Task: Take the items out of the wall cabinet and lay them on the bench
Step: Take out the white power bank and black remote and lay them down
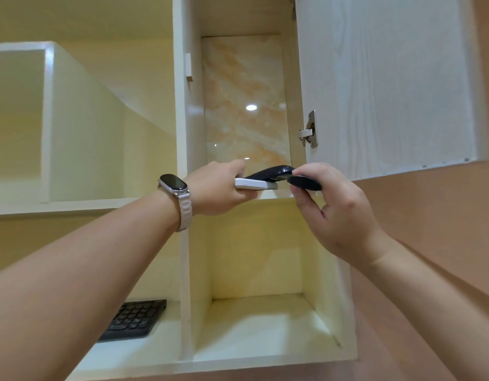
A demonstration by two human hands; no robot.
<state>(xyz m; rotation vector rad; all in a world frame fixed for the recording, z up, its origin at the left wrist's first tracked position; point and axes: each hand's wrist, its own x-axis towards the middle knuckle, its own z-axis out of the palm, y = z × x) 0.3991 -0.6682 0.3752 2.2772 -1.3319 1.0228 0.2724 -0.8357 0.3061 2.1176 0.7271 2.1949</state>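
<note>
I look up into a cream wall cabinet with its door swung open to the right. At the front edge of the upper right shelf, my left hand grips a flat white slab-like device. My right hand pinches a dark, curved, glossy object right beside it; its lower part is a flat oval. The two objects touch or overlap at the shelf edge. I cannot tell what the dark object is. A black keyboard lies on the lower left shelf, partly hidden by my left forearm.
A smart watch sits on my left wrist. The door hinge juts in at the right of the opening. A marbled tile wall backs the upper compartment. The lower right compartment holds nothing visible. The bench is out of view.
</note>
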